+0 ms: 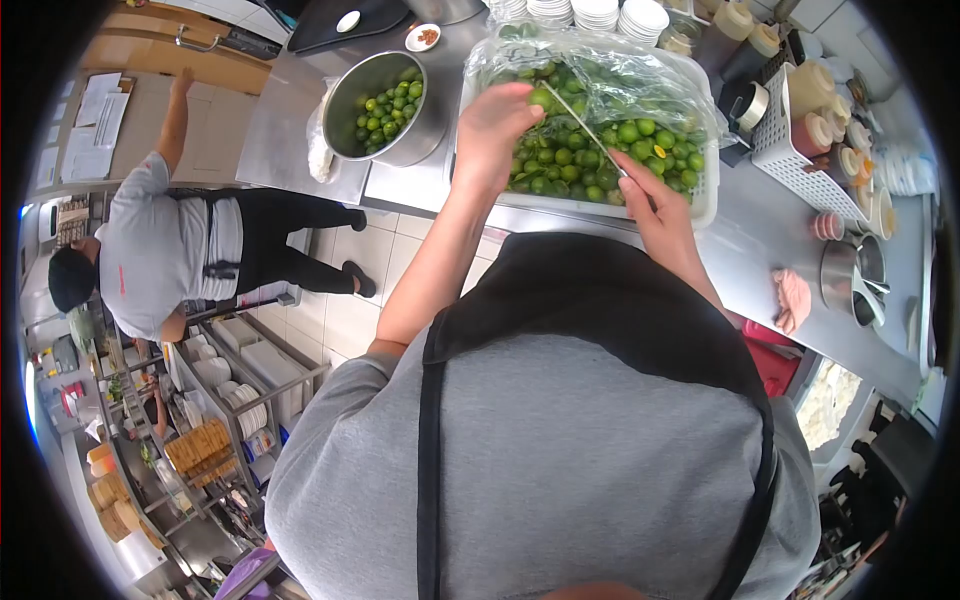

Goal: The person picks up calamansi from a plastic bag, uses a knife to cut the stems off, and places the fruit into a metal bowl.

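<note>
over limes (568, 172), right hand (660, 205) around knife (583, 127)

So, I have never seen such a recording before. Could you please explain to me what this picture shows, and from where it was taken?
There is no machine here: a person works with two bare hands. One camera, worn on the head, looks forward and down, so the grey shirt and black apron are the wearer's own. On the metal counter stand a white tub of limes, partly covered by clear plastic, and a steel pot with more limes. The right hand holds a knife, its blade slanting over the tub. The left hand is near the blade's tip, beside a lime; whether it grips this lime is hard to tell. At far left stands another person.
</note>
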Motion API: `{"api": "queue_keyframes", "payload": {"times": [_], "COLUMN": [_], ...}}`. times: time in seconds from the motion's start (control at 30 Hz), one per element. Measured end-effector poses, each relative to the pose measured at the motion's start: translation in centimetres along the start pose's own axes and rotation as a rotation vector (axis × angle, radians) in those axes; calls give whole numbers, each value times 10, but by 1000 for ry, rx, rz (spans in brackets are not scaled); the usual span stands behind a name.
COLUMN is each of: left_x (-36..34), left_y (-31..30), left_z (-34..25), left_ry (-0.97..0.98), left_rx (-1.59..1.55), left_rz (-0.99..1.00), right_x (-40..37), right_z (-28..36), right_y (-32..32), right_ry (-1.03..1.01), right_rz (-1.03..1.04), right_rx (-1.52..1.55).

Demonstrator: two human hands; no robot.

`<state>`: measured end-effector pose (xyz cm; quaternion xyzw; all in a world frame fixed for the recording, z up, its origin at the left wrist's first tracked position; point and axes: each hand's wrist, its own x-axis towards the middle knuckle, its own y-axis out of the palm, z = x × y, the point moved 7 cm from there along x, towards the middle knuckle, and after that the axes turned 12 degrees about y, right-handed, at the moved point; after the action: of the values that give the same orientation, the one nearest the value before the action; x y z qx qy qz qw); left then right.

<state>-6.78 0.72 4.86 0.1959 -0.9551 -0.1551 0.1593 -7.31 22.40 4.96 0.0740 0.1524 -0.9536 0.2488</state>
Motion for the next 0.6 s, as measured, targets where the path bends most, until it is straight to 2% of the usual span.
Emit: {"api": "queue_keyframes", "payload": {"times": [0.23, 0.33, 0.4, 0.53, 0.6], "left_x": [2, 2, 1, -7, -11], "left_y": [4, -4, -4, -5, 1], "left_z": [4, 13, 23, 37, 45], "left_ry": [-48, -38, -95, -187, -222], "left_rx": [-38, 19, 144, 248, 390], "left_rz": [-25, -59, 58, 172, 263], "right_x": [9, 19, 20, 19, 19], "right_z": [-7, -20, -21, -24, -22], "right_y": [-10, -10, -12, -15, -23], "right_ry": [-4, 87, -25, 48, -9], "right_rz": [-54, -67, -125, -103, -136], "right_rx": [2, -66, -8, 38, 72]}}
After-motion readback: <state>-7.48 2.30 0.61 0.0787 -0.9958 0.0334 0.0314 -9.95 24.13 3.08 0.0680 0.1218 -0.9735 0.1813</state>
